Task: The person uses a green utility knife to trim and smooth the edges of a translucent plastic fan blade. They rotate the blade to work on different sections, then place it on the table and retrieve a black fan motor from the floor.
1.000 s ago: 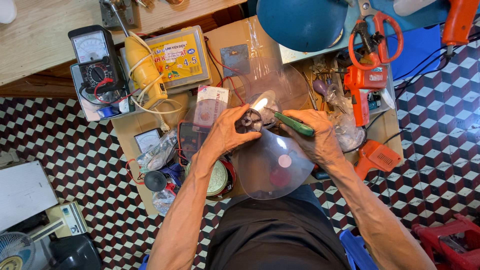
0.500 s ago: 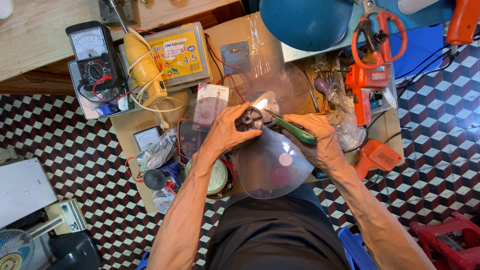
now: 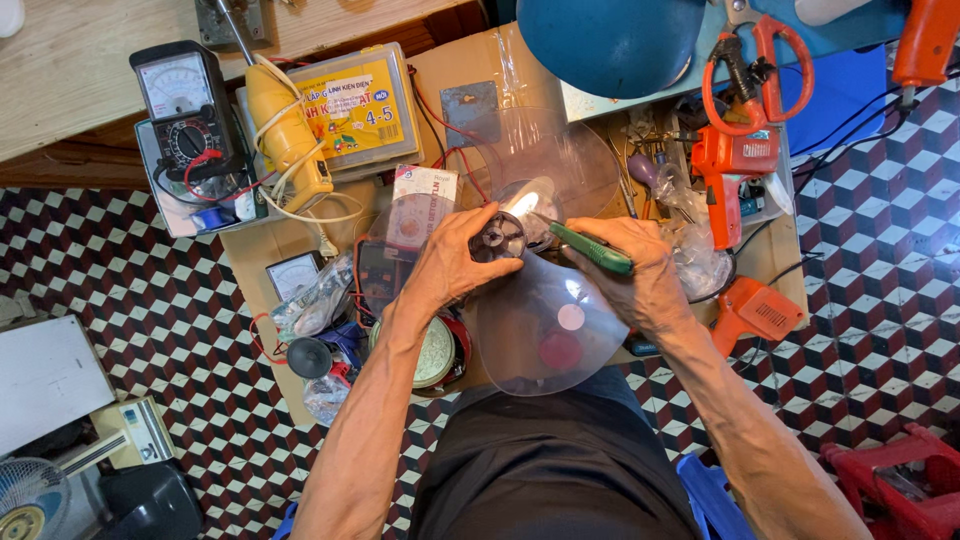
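Hands meet over the middle of the counter (image 3: 500,70), a low board covered with brown cardboard. The left hand (image 3: 450,265) is closed around a dark round hub (image 3: 498,238), the thumb and fingers curled on its rim. This hub belongs to a clear plastic fan blade (image 3: 545,320), which spreads from the hub toward the near edge of the counter, over the person's lap. The right hand (image 3: 645,275) is closed tight on a green-handled tool (image 3: 590,248); the handle lies across the fingers and its thin metal end points at the hub, but I cannot tell if it touches. Near the far left corner stand a black analogue meter (image 3: 185,110) and a yellow box (image 3: 360,105). By the right edge lies an orange glue gun (image 3: 725,175), with orange-handled scissors (image 3: 760,70) just beyond it.
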